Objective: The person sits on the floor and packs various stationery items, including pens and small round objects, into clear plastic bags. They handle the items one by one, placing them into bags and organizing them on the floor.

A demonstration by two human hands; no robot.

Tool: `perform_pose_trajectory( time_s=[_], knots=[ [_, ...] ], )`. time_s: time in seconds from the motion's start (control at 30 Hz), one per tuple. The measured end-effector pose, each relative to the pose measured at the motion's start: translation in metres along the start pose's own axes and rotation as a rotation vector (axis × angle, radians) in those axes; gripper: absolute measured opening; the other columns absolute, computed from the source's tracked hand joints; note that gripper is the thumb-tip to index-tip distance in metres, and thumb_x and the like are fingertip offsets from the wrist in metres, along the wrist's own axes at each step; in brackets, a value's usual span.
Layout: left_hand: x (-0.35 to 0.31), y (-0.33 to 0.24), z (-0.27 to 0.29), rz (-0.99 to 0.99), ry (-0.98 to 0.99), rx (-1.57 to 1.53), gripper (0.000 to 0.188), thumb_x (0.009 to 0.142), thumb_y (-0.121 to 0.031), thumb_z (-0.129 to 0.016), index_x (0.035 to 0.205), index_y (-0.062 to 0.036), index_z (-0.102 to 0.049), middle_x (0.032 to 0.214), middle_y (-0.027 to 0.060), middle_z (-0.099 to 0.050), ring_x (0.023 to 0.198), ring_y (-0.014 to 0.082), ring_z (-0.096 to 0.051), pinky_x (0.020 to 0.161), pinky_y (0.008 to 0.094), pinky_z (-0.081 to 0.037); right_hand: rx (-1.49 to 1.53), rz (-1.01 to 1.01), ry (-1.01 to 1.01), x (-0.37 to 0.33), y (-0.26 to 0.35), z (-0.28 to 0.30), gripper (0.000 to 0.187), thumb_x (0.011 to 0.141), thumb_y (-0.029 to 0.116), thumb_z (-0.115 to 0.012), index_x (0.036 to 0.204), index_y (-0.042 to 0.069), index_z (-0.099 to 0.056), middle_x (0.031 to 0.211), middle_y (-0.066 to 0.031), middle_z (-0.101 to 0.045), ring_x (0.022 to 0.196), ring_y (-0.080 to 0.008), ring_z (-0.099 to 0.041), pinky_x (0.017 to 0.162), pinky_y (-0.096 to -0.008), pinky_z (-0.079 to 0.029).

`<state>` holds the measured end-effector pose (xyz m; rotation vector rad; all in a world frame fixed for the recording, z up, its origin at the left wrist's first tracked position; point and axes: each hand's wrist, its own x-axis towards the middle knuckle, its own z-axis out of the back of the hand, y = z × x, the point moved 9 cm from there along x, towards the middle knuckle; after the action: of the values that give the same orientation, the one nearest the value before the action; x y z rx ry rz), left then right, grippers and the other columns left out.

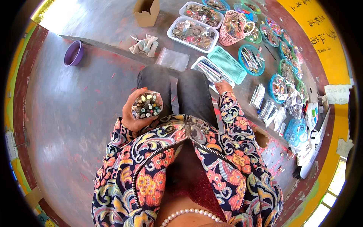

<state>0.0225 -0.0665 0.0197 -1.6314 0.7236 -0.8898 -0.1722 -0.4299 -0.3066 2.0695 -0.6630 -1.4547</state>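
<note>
My left hand (133,112) is wrapped round a thick bundle of pens (146,105) above my left thigh. Their round ends face up, packed close, in white, yellow, black, brown and teal; a clear sleeve seems to surround them. To the right of my knees, my right hand (224,87) reaches over the near end of a white slotted basket (196,65). Several slim pens (210,72) lie lengthwise in that basket. The fingers of this hand are bent at the pens' near ends, and what they pinch is too small to make out.
Beyond my knees lie a clear plastic bag (172,59) and a cloth (144,47). A turquoise basket (227,64), a blue basket of pens (251,59), white trays (193,34) and a pink basket (231,30) stand rightward. A purple basin (73,53) sits left, a cardboard box (146,14) far off.
</note>
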Motion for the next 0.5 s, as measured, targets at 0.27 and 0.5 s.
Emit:
perform_pose_trajectory(
  time_s=[0.27, 0.5],
  knots=[
    [0.001, 0.0, 0.003, 0.01, 0.015, 0.087, 0.082, 0.061, 0.003, -0.074, 0.13, 0.0014, -0.029, 0.118, 0.0147, -0.049, 0.108, 0.0206, -0.049, 0.092, 0.032, -0.039, -0.142, 0.197, 0.372, -0.078, 0.059, -0.097, 0.019, 0.081, 0.005, -0.055, 0.101, 0.001, -0.053, 0.091, -0.007, -0.062, 0.078, -0.016, -0.061, 0.058, -0.0226, -0.046],
    [-0.001, 0.005, 0.009, 0.048, -0.051, 0.062, 0.077, 0.062, -0.006, -0.077, 0.128, -0.0033, -0.036, 0.113, 0.0071, -0.052, 0.104, 0.0129, -0.05, 0.089, 0.0273, -0.04, -0.62, 0.573, 0.835, -0.297, 0.081, -0.247, 0.016, 0.08, 0.008, -0.06, 0.095, 0.004, -0.062, 0.09, -0.0042, -0.063, 0.077, -0.0125, -0.059, 0.066, -0.0227, -0.045]
  ],
)
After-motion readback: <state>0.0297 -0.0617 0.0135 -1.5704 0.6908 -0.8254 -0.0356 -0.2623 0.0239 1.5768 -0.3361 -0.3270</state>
